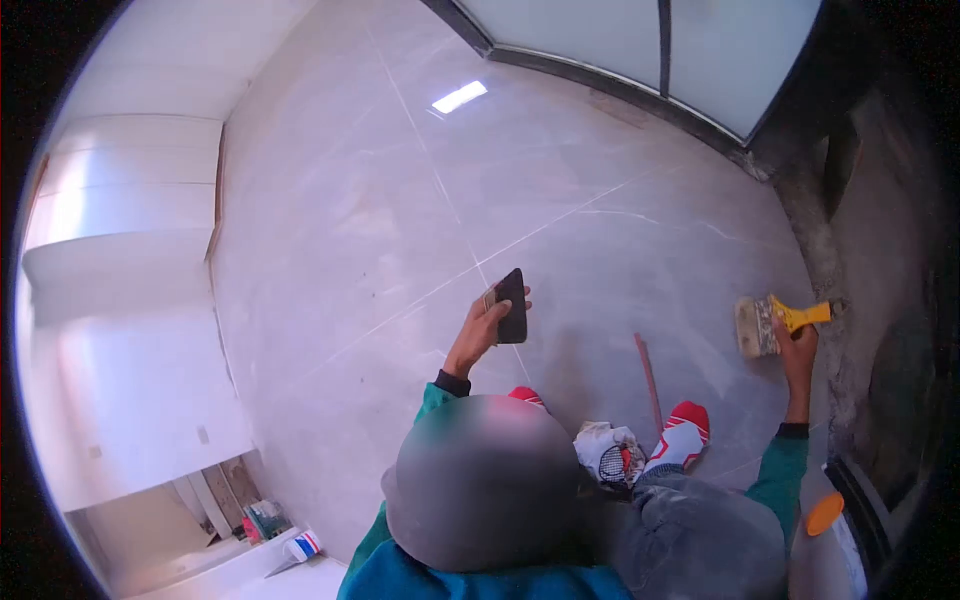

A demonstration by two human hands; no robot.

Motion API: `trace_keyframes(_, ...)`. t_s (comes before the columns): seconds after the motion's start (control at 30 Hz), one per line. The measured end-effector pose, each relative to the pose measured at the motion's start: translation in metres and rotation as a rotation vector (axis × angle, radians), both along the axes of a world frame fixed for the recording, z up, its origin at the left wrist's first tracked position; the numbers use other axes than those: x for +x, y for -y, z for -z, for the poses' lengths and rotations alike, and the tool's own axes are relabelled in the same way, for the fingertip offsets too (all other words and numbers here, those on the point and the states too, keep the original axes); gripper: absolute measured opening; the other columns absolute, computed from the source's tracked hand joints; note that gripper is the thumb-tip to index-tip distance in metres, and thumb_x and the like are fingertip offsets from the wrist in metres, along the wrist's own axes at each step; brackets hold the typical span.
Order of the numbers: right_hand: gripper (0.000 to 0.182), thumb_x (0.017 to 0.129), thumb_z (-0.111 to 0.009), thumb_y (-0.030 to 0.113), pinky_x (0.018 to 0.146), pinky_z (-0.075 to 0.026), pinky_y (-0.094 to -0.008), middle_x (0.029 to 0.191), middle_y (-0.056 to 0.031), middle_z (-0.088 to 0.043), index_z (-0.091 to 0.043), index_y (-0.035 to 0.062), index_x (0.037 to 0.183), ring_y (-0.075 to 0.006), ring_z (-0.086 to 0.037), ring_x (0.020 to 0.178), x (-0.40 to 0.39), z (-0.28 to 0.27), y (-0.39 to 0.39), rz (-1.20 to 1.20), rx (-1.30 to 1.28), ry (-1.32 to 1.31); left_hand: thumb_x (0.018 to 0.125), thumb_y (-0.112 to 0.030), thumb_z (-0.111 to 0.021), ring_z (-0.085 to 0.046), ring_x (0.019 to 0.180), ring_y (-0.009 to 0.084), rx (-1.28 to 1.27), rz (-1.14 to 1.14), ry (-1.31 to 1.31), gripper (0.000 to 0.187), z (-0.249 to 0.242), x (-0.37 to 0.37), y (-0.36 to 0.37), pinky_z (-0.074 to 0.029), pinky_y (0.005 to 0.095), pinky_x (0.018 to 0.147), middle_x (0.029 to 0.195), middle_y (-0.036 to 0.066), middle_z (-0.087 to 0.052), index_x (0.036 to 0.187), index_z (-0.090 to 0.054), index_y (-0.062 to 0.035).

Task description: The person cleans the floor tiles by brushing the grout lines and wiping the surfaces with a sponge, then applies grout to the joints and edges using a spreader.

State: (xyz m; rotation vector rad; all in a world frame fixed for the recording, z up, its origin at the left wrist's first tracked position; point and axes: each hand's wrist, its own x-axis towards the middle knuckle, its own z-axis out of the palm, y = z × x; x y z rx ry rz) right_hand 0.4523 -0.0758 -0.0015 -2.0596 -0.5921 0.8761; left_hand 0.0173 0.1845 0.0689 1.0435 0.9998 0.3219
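My left hand is closed around a dark smartphone, thumb on one side and fingertips showing past the other edge. It is held out over the grey floor. To the right, my right hand grips the handle of what looks like a wide brush. Its handle is yellow, and its broad beige head points left, close to the floor's right edge. Whether the brush head touches the floor cannot be made out. Both arms wear green sleeves with dark cuffs.
A thin reddish strip lies on the floor near a red-and-white shoe. Beside that shoe is a crumpled white bag. An orange round lid shows at lower right. Glass panels stand at the top; a white tube lies lower left.
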Motion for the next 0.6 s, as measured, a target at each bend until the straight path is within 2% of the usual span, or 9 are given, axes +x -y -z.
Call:
trace_keyframes(0.1, 0.034, 0.076, -0.067, 0.026, 0.065, -0.042, -0.0298, 0.080, -0.0058, -0.055, -0.054, -0.0021, 0.089, -0.0146, -0.053, 0.075, -0.006, 0.003, 0.013, 0.069, -0.034, -0.020, 0.083, -0.023, -0.052, -0.051, 0.107, 0.0243, 0.030, -0.010, 0.022, 0.056, 0.000, -0.009, -0.003, -0.048, 0.0359, 0.081, 0.121, 0.014, -0.048, 0.129, -0.032, 0.0005)
trace_keyframes(0.13, 0.034, 0.076, -0.067, 0.026, 0.065, -0.042, -0.0298, 0.080, -0.0058, -0.055, -0.054, -0.0021, 0.089, -0.0146, -0.053, 0.075, -0.007, 0.006, 0.024, 0.058, -0.027, -0.006, 0.082, -0.024, -0.052, -0.051, 0.104, 0.0223, -0.058, 0.020, 0.099, 0.058, 0.003, -0.008, 0.006, -0.045, 0.0343, 0.084, 0.119, 0.013, -0.049, 0.129, -0.031, 0.0007)
trace_keyframes(0.2, 0.027, 0.076, -0.065, 0.021, 0.064, -0.043, -0.0311, 0.077, -0.0085, -0.054, -0.053, -0.0010, 0.087, -0.0171, -0.052, 0.074, -0.008, 0.014, 0.031, -0.339, -0.194, 0.565, 0.079, -0.030, -0.056, -0.052, 0.101, 0.0199, -0.219, 0.058, 0.231, 0.064, 0.007, -0.005, 0.029, -0.042, 0.0318, 0.086, 0.116, 0.012, -0.050, 0.129, -0.031, 0.0017)
trace_keyframes(0.27, 0.025, 0.076, -0.061, 0.019, 0.066, -0.043, -0.0346, 0.078, -0.0129, -0.053, -0.051, -0.0002, 0.088, -0.0244, -0.052, 0.071, -0.039, -0.030, 0.009, -0.205, -0.117, 0.201, 0.077, -0.029, -0.059, -0.053, 0.099, 0.0196, -0.345, 0.046, 0.303, 0.066, 0.016, -0.010, 0.060, -0.042, 0.0306, 0.085, 0.119, 0.013, -0.050, 0.128, -0.032, 0.0020)
trace_keyframes(0.3, 0.025, 0.076, -0.061, 0.019, 0.066, -0.043, -0.0346, 0.078, -0.0129, -0.053, -0.051, -0.0002, 0.088, -0.0244, -0.052, 0.071, -0.050, -0.039, 0.001, -0.217, -0.101, 0.213, 0.077, -0.026, -0.059, -0.052, 0.103, 0.0213, -0.481, -0.052, 0.317, 0.065, 0.003, -0.010, 0.078, -0.043, 0.0326, 0.086, 0.120, 0.014, -0.049, 0.128, -0.031, 0.0022)
trace_keyframes(0.37, 0.026, 0.077, -0.057, 0.021, 0.069, -0.044, -0.0393, 0.083, -0.0165, -0.056, -0.050, 0.0014, 0.092, -0.0325, -0.055, 0.075, -0.063, -0.062, -0.013, -0.370, -0.240, 0.227, 0.079, -0.021, -0.056, -0.049, 0.110, 0.0247, -0.691, -0.310, 0.460, 0.059, 0.004, -0.018, 0.112, -0.047, 0.0366, 0.084, 0.122, 0.017, -0.047, 0.128, -0.031, 0.0014)
trace_keyframes(0.4, 0.026, 0.077, -0.057, 0.021, 0.069, -0.044, -0.0393, 0.083, -0.0165, -0.056, -0.050, 0.0014, 0.092, -0.0325, -0.055, 0.075, -0.067, -0.070, -0.019, -0.377, -0.245, 0.254, 0.080, -0.022, -0.056, -0.052, 0.105, 0.0249, -0.751, -0.369, 0.484, 0.055, 0.005, -0.022, 0.123, -0.048, 0.0366, 0.082, 0.117, 0.017, -0.050, 0.125, -0.035, 0.0010)
trace_keyframes(0.53, 0.028, 0.078, -0.055, 0.020, 0.074, -0.044, -0.0436, 0.091, -0.0189, -0.058, -0.049, 0.0041, 0.101, -0.0379, -0.056, 0.086, -0.079, -0.101, -0.048, -0.625, -0.133, 0.442, 0.082, -0.027, -0.054, -0.061, 0.085, 0.0250, -0.966, -0.688, 0.474, 0.039, -0.042, -0.020, 0.146, -0.051, 0.0363, 0.073, 0.097, 0.015, -0.060, 0.110, -0.050, -0.0007)
trace_keyframes(0.6, 0.032, 0.078, -0.057, 0.022, 0.074, -0.045, -0.0431, 0.092, -0.0180, -0.058, -0.050, 0.0047, 0.103, -0.0380, -0.055, 0.085, -0.075, -0.108, -0.062, -0.878, -0.125, 0.520, 0.082, -0.027, -0.054, -0.061, 0.081, 0.0246, -1.036, -0.683, 0.519, 0.036, -0.032, -0.035, 0.150, -0.051, 0.0358, 0.071, 0.093, 0.014, -0.060, 0.107, -0.051, -0.0014)
